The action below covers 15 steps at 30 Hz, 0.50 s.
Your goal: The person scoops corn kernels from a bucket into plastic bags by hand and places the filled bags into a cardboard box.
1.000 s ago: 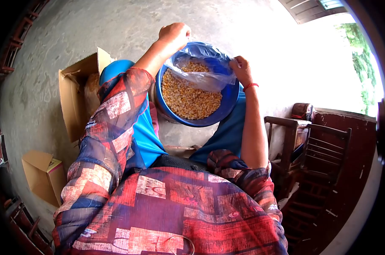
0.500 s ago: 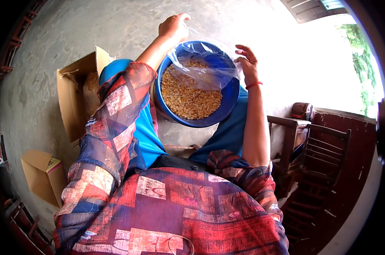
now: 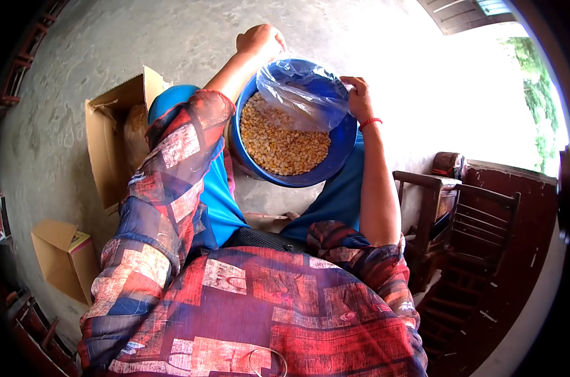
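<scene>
A blue bucket [image 3: 293,180] stands between my knees, partly filled with yellow-and-white corn kernels [image 3: 283,147]. Across its far half stretches a clear plastic bag [image 3: 307,108], which hides some of the kernels. My left hand [image 3: 261,41] is closed at the bag's upper left edge, just beyond the bucket rim. At the right rim my right hand [image 3: 360,100], with a red bracelet on its wrist, pinches the bag's other side. The bag looks limp and see-through; I cannot tell whether anything is inside it.
An open cardboard box [image 3: 112,147] with something wrapped inside stands left of my knee. A smaller open box [image 3: 65,261] is nearer on the floor. To the right are a dark wooden chair [image 3: 483,217] and a bright doorway.
Both hands have closed on the bag's edges. My right hand's fingers, raised and loose before, are now folded inward, and my left hand has turned down slightly toward the rim.
</scene>
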Available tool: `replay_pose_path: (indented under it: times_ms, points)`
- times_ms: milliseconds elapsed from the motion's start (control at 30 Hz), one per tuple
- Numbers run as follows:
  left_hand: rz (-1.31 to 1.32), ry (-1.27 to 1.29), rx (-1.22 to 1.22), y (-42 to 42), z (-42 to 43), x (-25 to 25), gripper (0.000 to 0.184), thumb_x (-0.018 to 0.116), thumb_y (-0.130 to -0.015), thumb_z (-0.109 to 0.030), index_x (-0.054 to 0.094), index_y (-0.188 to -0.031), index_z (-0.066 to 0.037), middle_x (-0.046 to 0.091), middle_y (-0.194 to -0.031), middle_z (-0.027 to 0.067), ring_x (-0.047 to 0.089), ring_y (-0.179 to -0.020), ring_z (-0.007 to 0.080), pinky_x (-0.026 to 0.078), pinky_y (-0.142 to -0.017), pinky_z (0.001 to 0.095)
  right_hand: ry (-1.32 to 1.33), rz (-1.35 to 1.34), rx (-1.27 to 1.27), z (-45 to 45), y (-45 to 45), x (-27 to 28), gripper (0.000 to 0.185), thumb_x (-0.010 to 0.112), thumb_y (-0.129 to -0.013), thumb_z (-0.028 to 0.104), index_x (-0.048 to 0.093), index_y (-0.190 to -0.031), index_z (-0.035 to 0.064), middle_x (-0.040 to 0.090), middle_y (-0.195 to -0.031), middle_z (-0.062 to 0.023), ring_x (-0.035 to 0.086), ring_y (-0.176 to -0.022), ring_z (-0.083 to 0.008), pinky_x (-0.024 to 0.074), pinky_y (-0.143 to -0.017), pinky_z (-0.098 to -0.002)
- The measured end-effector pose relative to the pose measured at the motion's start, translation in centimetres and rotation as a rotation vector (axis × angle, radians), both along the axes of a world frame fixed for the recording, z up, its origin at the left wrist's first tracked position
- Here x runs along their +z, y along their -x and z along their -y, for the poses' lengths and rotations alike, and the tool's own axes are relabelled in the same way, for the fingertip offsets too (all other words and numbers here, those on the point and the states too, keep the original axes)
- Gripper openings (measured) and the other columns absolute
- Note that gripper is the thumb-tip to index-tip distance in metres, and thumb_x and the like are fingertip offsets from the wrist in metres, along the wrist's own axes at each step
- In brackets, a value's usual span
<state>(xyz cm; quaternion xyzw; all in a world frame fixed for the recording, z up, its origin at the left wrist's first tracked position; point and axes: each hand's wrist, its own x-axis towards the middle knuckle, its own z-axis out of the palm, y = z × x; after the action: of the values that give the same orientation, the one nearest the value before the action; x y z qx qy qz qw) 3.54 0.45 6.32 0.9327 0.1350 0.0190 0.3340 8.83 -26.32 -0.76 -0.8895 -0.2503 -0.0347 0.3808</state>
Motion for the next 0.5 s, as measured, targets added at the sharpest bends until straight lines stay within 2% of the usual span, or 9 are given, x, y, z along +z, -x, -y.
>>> replay_pose_path:
  times_ms: [133, 200, 233, 300, 433, 500]
  points:
    - [0.0, -0.18, 0.048, -0.3, -0.3, -1.4, 0.021, 0.053, -0.069, -0.008, 0.069, -0.072, -0.022, 0.066, -0.086, 0.0051, 0.061, -0.084, 0.0222, 0.046, -0.074, 0.0327, 0.067, -0.033, -0.043, 0.3, -0.1, 0.3, 0.038, 0.04, -0.067, -0.008, 0.066, -0.089, 0.0082, 0.061, -0.095, -0.0126, 0.058, -0.091, -0.0261, 0.0451, -0.081, -0.0308]
    - [-0.136, -0.281, 0.013, 0.0, -0.5, -1.5, 0.017, 0.055, -0.072, -0.012, 0.069, -0.076, -0.02, 0.066, -0.087, 0.0051, 0.061, -0.085, 0.0231, 0.045, -0.075, 0.0332, 0.108, -0.302, -0.09, 0.7, -0.5, 0.3, 0.039, 0.041, -0.066, -0.007, 0.066, -0.092, 0.0064, 0.064, -0.091, -0.0132, 0.061, -0.088, -0.0239, 0.0458, -0.079, -0.0295]
    - [-0.136, -0.283, 0.014, -0.1, -0.7, -1.8, 0.017, 0.055, -0.072, -0.012, 0.069, -0.076, -0.02, 0.066, -0.087, 0.0051, 0.061, -0.085, 0.0231, 0.045, -0.075, 0.0332, 0.107, -0.302, -0.088, 1.0, -0.8, 0.1, 0.039, 0.041, -0.066, -0.007, 0.066, -0.092, 0.0064, 0.064, -0.091, -0.0132, 0.061, -0.088, -0.0239, 0.0458, -0.079, -0.0295]
    - [-0.316, -0.279, -0.048, -0.4, -1.1, -3.0, 0.015, 0.059, -0.072, -0.014, 0.067, -0.084, -0.009, 0.064, -0.091, 0.0141, 0.061, -0.09, 0.0259, 0.043, -0.077, 0.039, 0.065, -0.376, -0.071, 1.3, -0.8, -0.1, 0.036, 0.044, -0.067, -0.006, 0.066, -0.093, 0.004, 0.066, -0.089, -0.0132, 0.062, -0.084, -0.0196, 0.0464, -0.077, -0.0279]
    - [-0.429, -0.251, -0.126, -1.3, -2.9, -5.9, 0.017, 0.058, -0.072, -0.014, 0.066, -0.085, -0.005, 0.064, -0.088, 0.0154, 0.062, -0.086, 0.0249, 0.046, -0.069, 0.0343, 0.048, -0.435, -0.034, 1.2, 0.1, 1.6, 0.04, 0.039, -0.066, -0.011, 0.063, -0.097, -0.0019, 0.065, -0.09, -0.0096, 0.06, -0.082, -0.0149, 0.0463, -0.076, -0.0258]
    - [-0.286, -0.019, -0.382, -1.0, -3.8, -6.0, 0.014, 0.058, -0.069, -0.017, 0.068, -0.072, -0.008, 0.063, -0.062, 0.0065, 0.058, -0.056, 0.0235, 0.043, -0.05, 0.0309, 0.03, -0.564, -0.033, 1.2, 0.4, 2.0, 0.034, 0.042, -0.07, -0.009, 0.063, -0.096, -0.0016, 0.065, -0.088, -0.0079, 0.059, -0.08, -0.0131, 0.0465, -0.074, -0.0248]
